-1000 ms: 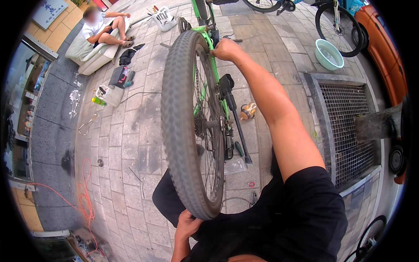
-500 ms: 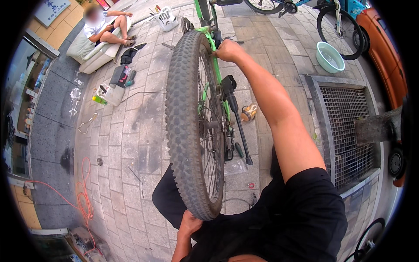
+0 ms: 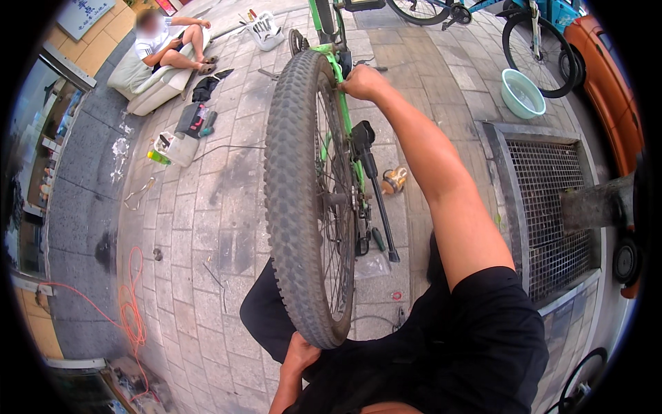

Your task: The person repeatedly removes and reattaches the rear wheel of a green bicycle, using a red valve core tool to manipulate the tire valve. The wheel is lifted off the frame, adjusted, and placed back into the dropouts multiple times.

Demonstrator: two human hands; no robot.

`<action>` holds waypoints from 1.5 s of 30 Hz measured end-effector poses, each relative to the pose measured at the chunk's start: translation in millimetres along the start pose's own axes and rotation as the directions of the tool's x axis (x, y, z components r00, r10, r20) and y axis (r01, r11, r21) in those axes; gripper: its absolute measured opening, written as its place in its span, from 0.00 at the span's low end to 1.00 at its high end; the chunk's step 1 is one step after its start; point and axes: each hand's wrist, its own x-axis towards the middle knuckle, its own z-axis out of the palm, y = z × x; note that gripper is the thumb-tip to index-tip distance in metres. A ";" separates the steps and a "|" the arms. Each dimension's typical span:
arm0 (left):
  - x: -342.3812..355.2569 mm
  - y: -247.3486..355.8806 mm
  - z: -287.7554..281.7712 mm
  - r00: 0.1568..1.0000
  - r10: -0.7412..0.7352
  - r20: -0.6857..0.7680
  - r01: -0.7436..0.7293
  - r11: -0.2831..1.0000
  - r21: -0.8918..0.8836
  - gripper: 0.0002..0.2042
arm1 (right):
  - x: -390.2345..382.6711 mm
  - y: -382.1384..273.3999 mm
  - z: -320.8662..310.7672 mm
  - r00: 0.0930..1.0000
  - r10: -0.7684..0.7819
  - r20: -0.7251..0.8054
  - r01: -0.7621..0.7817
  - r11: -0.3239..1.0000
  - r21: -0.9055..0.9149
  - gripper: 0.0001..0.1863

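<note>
A bicycle wheel with a knobbly, dusty tyre [image 3: 293, 172] stands upright before me, mounted in a green bicycle frame [image 3: 343, 96]. At the tyre's near end, my left hand [image 3: 301, 352] is closed on it, its fingers partly hidden under the rubber. My right hand [image 3: 364, 83] is closed at the frame tube beside the tyre's far end, fingertips mostly out of sight. A black kickstand [image 3: 376, 186] runs down along the wheel's right side. Near its foot lie a green-handled screwdriver [image 3: 378, 239] and a clear plastic bag [image 3: 373, 266].
Left, a person sits on a pale sofa [image 3: 148, 90], near a tool case [image 3: 193, 120] and a white container [image 3: 181, 150]. An orange hose [image 3: 132, 314] coils on the paving. Right are a mint basin [image 3: 523, 93], a metal grate [image 3: 552, 200] and a blue bicycle [image 3: 486, 8].
</note>
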 end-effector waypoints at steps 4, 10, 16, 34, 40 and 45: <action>-1.7 7.2 -3.7 0.997 0.077 -0.019 -0.076 0.997 0.032 0.12 | -1.5 0.3 0.1 1.000 -0.001 -0.010 0.001 1.000 0.002 0.27; -8.5 -5.7 -16.0 0.985 0.172 -0.004 -0.172 0.985 -0.008 0.11 | 2.2 -0.4 2.5 1.000 -0.011 -0.017 0.010 1.000 -0.013 0.27; -1.8 24.4 -34.0 0.972 0.235 0.008 -0.233 0.966 -0.110 0.14 | 10.1 6.2 5.6 1.000 -0.008 -0.015 0.007 1.000 -0.022 0.28; 29.6 103.7 -55.0 0.892 0.450 -0.043 -0.451 0.892 -0.039 0.26 | -0.6 -2.0 -0.7 1.000 0.008 0.004 -0.008 1.000 -0.017 0.28; 30.9 111.6 -48.7 0.896 0.427 -0.125 -0.441 0.889 -0.127 0.27 | 7.6 3.3 3.6 1.000 -0.008 -0.006 0.007 0.999 -0.038 0.28; 38.9 123.5 -49.4 0.866 0.467 -0.181 -0.493 0.859 -0.138 0.27 | 3.4 -0.3 2.9 1.000 -0.019 -0.010 0.019 1.000 -0.019 0.27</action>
